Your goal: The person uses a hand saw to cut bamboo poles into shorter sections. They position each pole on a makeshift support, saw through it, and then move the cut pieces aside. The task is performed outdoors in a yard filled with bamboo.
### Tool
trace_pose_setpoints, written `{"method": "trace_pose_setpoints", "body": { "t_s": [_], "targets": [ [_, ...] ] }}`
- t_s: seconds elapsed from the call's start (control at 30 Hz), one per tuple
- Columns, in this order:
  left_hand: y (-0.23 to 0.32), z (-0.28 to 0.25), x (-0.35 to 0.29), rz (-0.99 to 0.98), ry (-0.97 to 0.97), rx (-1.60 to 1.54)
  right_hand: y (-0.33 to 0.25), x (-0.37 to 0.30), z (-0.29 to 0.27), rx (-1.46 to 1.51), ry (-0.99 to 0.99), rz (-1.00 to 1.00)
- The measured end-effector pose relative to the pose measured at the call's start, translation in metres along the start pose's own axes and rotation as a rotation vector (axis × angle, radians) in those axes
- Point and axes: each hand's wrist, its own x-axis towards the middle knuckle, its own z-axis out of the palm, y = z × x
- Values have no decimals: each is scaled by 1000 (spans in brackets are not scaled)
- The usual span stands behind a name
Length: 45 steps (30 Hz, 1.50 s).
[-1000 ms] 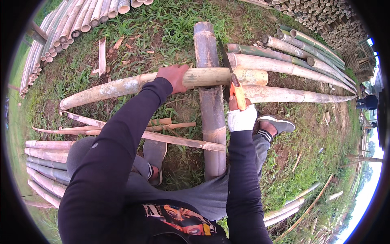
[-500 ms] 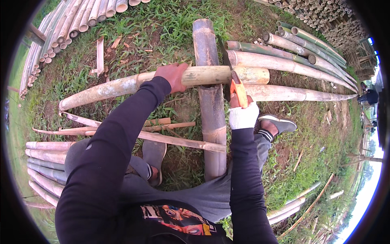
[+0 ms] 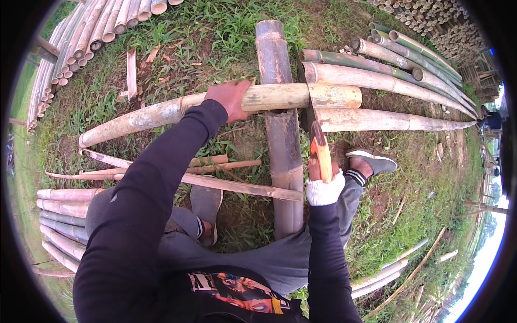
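Observation:
My left hand (image 3: pixel 230 100) is wrapped over a pale bamboo pole (image 3: pixel 276 97), pressing it against a thicker, dark bamboo log (image 3: pixel 286 145) that lies under it crosswise. In my right hand (image 3: pixel 325 183), partly covered by a white wrap, is the orange handle of a hand saw (image 3: pixel 322 156). The saw's dark blade crosses the pale pole near its right end, just right of the log. How deep the blade sits in the bamboo I cannot tell.
Several bamboo poles (image 3: pixel 371 81) lie on the grass at the right. Split strips (image 3: pixel 242 185) rest near my left foot, one across the log. More poles are stacked at the far left (image 3: pixel 102 27), near left (image 3: pixel 67 196) and far right.
My right hand has drawn the saw back toward my body, so the handle is now farther from the pole. My left hand keeps its grip on the pole.

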Motion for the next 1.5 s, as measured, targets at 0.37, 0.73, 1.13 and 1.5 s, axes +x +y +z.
{"method": "trace_pose_setpoints", "body": {
  "t_s": [0.37,0.73,1.13,1.5],
  "targets": [
    [1,-2,1,-21,-19,7,-13,-137,-79,-115,1,94],
    [9,-13,-3,-37,-37,28,-1,54,35,20,24,-54],
    [2,-1,0,-20,1,14,-2,-14,-7,-77,-1,37],
    [4,-3,-1,-34,-13,10,-13,-121,-76,-136,3,83]
  ]
}}
